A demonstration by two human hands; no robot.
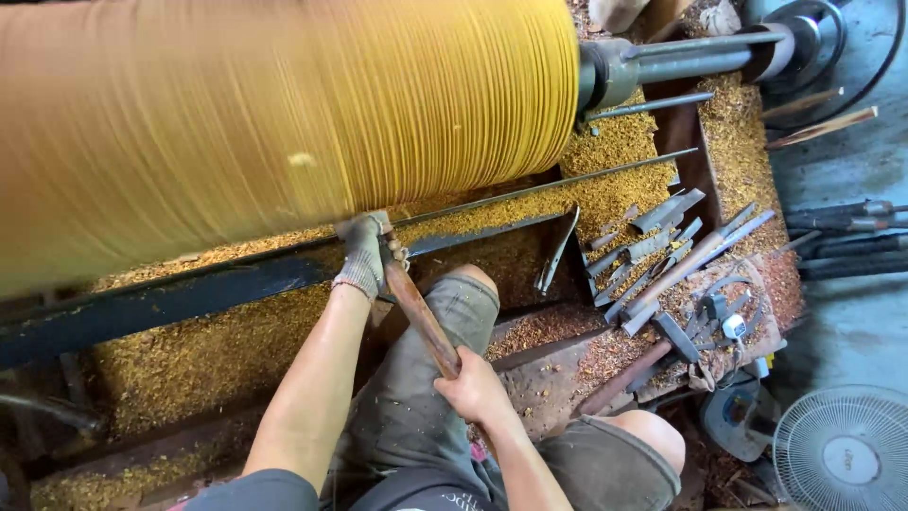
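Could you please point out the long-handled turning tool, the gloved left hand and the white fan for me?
turning tool (423, 322): head view, on the middle of its wooden handle.
left hand (364, 254): head view, on the glove's back.
white fan (845, 452): head view, on its grille.

Bright even daylight; spinning yellow cylinder motion-blurred; soft shadows, slight edge distortion.

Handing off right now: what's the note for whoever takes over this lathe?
Left hand, gloved, presses the front of the chisel onto the tool rest.
Right hand, bare, grips its handle end above the knee.
Yellow workpiece is blurred, apparently spinning; its right part is ringed with fine grooves, the left looks smoother.
Spare tools lie to the right, in shavings.
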